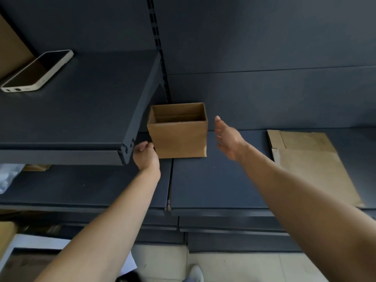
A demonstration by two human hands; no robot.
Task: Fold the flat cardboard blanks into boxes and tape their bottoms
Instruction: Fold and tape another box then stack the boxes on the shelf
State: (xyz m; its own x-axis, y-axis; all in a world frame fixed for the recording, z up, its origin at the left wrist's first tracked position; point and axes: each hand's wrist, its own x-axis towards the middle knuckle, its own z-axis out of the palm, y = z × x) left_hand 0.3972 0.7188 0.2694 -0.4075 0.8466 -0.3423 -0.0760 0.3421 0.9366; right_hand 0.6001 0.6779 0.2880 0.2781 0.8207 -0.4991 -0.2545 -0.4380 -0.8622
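A small brown cardboard box (179, 137) stands upright with its top open at the back of the dark lower shelf (223, 184). My left hand (145, 155) is at the box's lower left corner, fingers curled and touching it near the upper shelf's bracket. My right hand (227, 137) hovers just right of the box, fingers straight and spread, apart from the cardboard. A stack of flat cardboard blanks (311, 165) lies on the same shelf at the far right.
An upper dark shelf (81, 119) juts out on the left, with a phone (38, 70) lying on it beside a cardboard piece (10, 47). More shelves step out below, above the tiled floor (234, 267). Plastic wrap (8, 176) sits at the left edge.
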